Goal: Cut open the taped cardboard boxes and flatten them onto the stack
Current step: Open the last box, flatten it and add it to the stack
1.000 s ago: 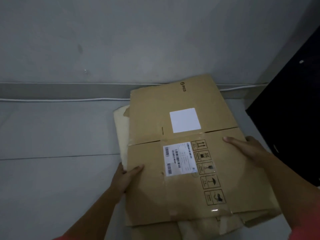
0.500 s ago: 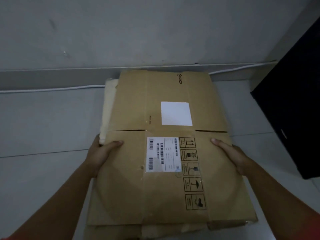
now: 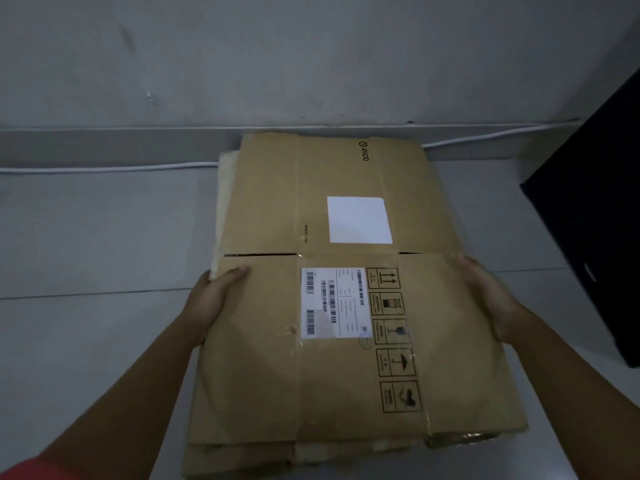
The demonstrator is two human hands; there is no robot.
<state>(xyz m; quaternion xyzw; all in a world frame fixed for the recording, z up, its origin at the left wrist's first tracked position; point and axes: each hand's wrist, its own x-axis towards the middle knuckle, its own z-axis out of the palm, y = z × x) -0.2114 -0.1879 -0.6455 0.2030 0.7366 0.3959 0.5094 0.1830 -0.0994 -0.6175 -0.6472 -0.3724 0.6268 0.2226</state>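
A flattened brown cardboard box (image 3: pixel 270 358) with a barcode label, a blank white label and handling symbols lies on top of a stack of flat cardboard (image 3: pixel 242 459) on the floor, its far edge near the wall. My left hand (image 3: pixel 213 299) grips its left edge, thumb on top and fingers hidden underneath. At the right edge my right hand (image 3: pixel 488 292) holds on, fingers laid along the top. A pale sheet (image 3: pixel 227 188) of the stack sticks out at the far left.
A grey wall with a skirting ledge stands just behind the stack. Along its base runs a white cable (image 3: pixel 104 168). A large black object (image 3: pixel 595 216) stands to the right. Bare grey floor (image 3: pixel 97 244) spreads to the left.
The flattened box has swung from a skewed angle to square over the stack and come down flatter on it. Both hands kept hold of its side edges.
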